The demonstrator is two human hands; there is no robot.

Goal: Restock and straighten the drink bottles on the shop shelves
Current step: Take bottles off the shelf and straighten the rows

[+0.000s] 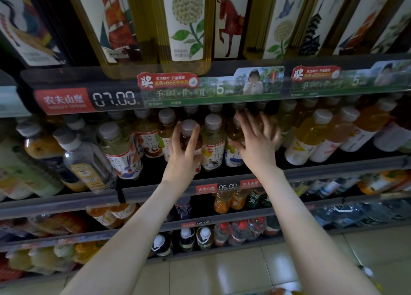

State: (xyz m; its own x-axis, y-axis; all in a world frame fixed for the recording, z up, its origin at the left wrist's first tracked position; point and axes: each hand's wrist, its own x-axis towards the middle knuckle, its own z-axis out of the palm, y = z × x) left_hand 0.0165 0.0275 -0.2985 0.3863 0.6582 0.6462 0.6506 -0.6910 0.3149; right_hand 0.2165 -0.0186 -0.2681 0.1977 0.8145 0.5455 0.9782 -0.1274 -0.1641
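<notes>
Head camera showed me the shelf (322, 171) with both hands up near the middle of its front edge. The left hand (184, 154) was wrapped round the shoulder of a tea bottle (189, 129), thumb on one side and fingers curled over the other, just under the grey cap. I judged that grip was meant to turn the bottle or slide it into line, since it stood at the very front edge, ahead of the row and just beside the neighbouring bottle (213, 141).

The right hand (255, 143) was spread wide, its fingers straight and smeared by motion, laid over the bottles next along toward the right end of the shelf. I could not tell whether the palm actually pressed on them. I took it as a brace against toppling, or a push toward the back edge.

The tea bottle looked upright, with amber liquid, a grey cap and a white label mostly hidden behind the hand. Its neighbours carried the same cap and a painted label facing outward, so I reckoned the label needed to face front too. Further right stood the yellow juice bottles (311, 139), and the price strip (115, 99) above hid the rear caps.
</notes>
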